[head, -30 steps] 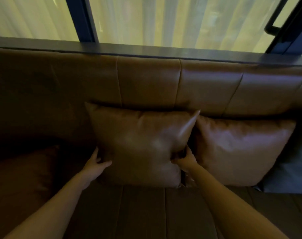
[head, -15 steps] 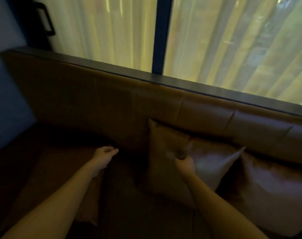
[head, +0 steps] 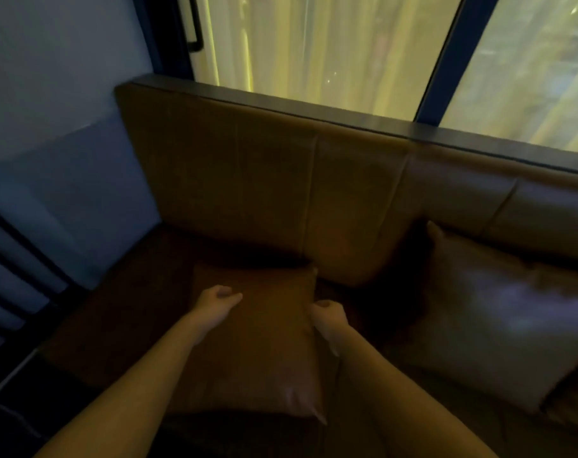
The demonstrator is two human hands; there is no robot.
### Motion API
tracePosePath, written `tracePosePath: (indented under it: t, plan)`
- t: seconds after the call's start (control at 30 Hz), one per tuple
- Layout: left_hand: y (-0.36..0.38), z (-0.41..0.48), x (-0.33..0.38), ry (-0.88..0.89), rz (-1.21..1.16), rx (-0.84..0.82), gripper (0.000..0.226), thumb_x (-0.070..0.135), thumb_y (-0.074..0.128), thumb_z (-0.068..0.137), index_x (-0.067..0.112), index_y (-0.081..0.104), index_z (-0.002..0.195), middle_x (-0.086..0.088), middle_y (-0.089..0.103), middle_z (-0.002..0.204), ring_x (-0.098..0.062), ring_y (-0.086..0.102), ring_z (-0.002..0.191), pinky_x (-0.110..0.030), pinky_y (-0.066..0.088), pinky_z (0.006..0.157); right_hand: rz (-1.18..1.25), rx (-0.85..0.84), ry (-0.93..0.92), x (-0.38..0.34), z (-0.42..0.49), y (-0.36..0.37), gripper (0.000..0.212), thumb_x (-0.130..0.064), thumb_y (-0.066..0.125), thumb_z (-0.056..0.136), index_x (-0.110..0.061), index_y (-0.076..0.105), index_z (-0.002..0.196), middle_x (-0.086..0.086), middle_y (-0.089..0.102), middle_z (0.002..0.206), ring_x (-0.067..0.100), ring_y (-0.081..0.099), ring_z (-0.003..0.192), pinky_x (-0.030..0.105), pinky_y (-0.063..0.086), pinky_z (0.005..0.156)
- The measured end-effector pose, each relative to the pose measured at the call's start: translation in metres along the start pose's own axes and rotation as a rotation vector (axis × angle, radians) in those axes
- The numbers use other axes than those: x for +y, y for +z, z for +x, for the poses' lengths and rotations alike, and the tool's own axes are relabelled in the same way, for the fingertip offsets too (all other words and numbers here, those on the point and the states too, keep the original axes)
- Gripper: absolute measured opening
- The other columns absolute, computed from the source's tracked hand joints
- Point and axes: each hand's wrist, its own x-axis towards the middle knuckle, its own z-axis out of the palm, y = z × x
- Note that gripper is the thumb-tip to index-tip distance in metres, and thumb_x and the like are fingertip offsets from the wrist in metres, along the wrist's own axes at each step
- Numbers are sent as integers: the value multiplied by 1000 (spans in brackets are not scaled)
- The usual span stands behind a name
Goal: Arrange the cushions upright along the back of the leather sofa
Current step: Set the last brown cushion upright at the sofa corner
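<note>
A brown leather cushion [head: 264,345] lies flat on the seat of the leather sofa [head: 248,180], near its left end. My left hand [head: 216,300] rests on the cushion's top left part with fingers curled. My right hand [head: 327,320] is closed on the cushion's right edge. A second brown cushion [head: 492,319] stands upright against the sofa back at the right.
A blue-grey wall [head: 56,127] closes off the sofa's left end. Dark railing bars [head: 13,285] run at the lower left. Behind the sofa back is a window with a pale curtain [head: 314,51] and dark frame posts.
The view has swung left along the sofa. Both hands left the upright cushion and moved onto the flat cushion at the left; my right hand has taken its edge.
</note>
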Motion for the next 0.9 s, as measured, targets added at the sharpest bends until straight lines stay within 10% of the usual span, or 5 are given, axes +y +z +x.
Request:
tracePosePath:
  t: [0.23, 0.57, 0.9]
  plan:
    - [-47, 74, -62, -225, -52, -73, 78, 38, 61, 89, 17, 21, 153, -14, 26, 157, -38, 32, 140, -48, 31, 107, 13, 11, 92, 26, 59, 57, 45, -25, 55, 92, 1, 55, 128, 16, 61, 124, 37, 60, 115, 35, 49, 95]
    - [-45, 163, -107, -311, -30, -91, 112, 45, 76, 72, 23, 4, 155, -12, 13, 162, -38, 19, 146, -59, 22, 111, -1, 35, 171, 56, 136, 77, 123, -51, 83, 62, -17, 10, 155, 12, 25, 158, 36, 33, 141, 53, 37, 110]
    - [-29, 164, -85, -203, -115, -86, 151, 68, 82, 32, 28, 5, 154, -9, 23, 159, -37, 30, 142, -60, 31, 110, 198, 115, 101, 59, 137, 65, 122, -36, 90, 58, -24, 14, 153, 8, 31, 154, 34, 36, 139, 48, 40, 105]
